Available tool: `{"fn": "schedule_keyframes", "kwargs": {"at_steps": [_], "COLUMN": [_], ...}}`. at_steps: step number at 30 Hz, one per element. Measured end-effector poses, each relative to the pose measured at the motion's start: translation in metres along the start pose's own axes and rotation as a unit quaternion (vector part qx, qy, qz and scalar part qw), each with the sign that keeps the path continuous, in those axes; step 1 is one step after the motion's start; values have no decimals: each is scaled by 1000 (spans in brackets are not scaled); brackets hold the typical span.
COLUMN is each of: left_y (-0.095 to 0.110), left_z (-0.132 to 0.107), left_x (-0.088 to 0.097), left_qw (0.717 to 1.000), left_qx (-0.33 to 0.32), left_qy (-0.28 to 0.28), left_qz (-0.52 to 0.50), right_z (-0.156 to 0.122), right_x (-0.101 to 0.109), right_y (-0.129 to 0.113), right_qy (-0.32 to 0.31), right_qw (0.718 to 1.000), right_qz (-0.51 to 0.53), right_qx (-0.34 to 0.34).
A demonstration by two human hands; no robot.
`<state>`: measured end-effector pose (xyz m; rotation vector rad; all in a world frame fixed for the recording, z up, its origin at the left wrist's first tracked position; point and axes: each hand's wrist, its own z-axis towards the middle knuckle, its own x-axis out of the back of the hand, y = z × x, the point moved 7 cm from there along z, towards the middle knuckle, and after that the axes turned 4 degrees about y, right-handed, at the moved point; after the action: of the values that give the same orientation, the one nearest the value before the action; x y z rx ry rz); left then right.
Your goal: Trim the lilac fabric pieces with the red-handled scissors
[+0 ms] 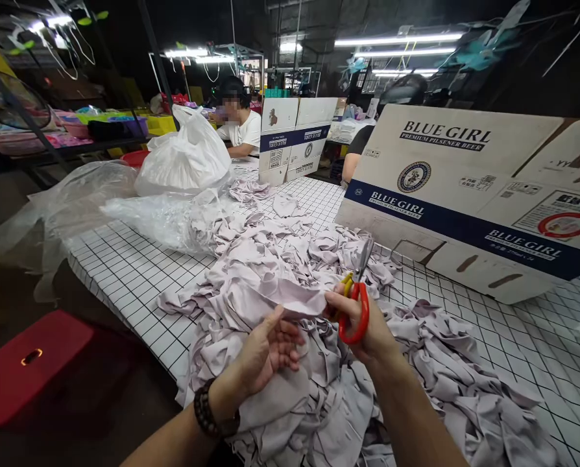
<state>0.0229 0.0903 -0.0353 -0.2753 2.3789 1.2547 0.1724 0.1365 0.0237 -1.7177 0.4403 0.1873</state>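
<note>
In the head view, my right hand (368, 327) holds a pair of scissors with red and yellow handles (362, 314), blades pointing up and away. Its thumb and fingers also pinch the right end of a pale lilac fabric piece (294, 297). My left hand (270, 347), with a beaded bracelet at the wrist, is palm up with fingers loosely curled and apart. Its thumb tip is at the lower edge of that fabric piece; whether it touches cannot be made out. A big heap of similar fabric pieces (319, 402) lies under and around both hands.
The table (139, 279) has a white cover with black grid lines. Cardboard beer boxes (446, 149) stand at right and at the back. Plastic bags (183, 155) lie at the left, above a red stool (32, 366). A person in white (246, 130) sits across the table.
</note>
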Motion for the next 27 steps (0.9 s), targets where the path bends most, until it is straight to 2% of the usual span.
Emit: {"fn": "schedule_keyframes", "kwargs": {"at_steps": [1, 2, 3, 4, 5, 6, 7, 8, 10, 12, 13, 14, 15, 17, 19, 20, 21, 22, 24, 27], "left_y": [7, 20, 38, 58, 76, 90, 98, 102, 104, 101, 98, 94, 89, 73, 47, 32, 18, 4, -17, -31], "left_z": [-5, -11, -19, -28, -35, -38, -34, -24, -1, 11, 11, 9, 5, -5, -13, -15, -16, -16, -13, -6], "left_x": [5, 11, 17, 21, 22, 22, 22, 23, 28, 35, 39, 42, 46, 50, 46, 41, 35, 29, 15, -5], "left_qw": [997, 983, 950, 894, 824, 756, 706, 675, 645, 635, 640, 658, 690, 795, 907, 946, 971, 984, 994, 997], "left_qx": [-30, -98, -192, -294, -382, -439, -456, -441, -369, -305, -284, -268, -254, -224, -181, -155, -130, -108, -82, -71], "left_qy": [-1, 13, 45, 88, 129, 162, 176, 177, 163, 159, 160, 161, 159, 137, 94, 73, 59, 51, 43, 23], "left_qz": [70, 154, 244, 327, 399, 458, 513, 564, 649, 691, 695, 685, 659, 547, 368, 275, 193, 130, 54, -2], "right_z": [-5, -10, -14, -17, -20, -22, -24, -26, -30, -31, -29, -26, -21, -6, 14, 23, 31, 36, 39, 21], "right_x": [8, 16, 25, 33, 40, 46, 51, 53, 55, 55, 56, 57, 59, 64, 66, 65, 62, 57, 42, 15], "right_y": [1, 3, 6, 9, 13, 16, 19, 21, 21, 17, 15, 11, 8, 1, -7, -11, -14, -16, -15, -4], "right_qy": [3, 6, 9, 11, 11, 8, 3, -5, -19, -18, -10, 2, 18, 56, 93, 105, 109, 104, 69, -43], "right_qw": [1000, 1000, 999, 998, 996, 994, 991, 988, 982, 974, 971, 967, 964, 958, 951, 946, 943, 942, 942, 939], "right_qz": [-5, -15, -31, -52, -76, -100, -123, -142, -176, -218, -237, -253, -266, -281, -294, -301, -308, -315, -326, -340], "right_qx": [-3, -8, -15, -24, -35, -46, -56, -64, -66, -50, -39, -27, -15, 10, 37, 49, 57, 60, 52, 3]}}
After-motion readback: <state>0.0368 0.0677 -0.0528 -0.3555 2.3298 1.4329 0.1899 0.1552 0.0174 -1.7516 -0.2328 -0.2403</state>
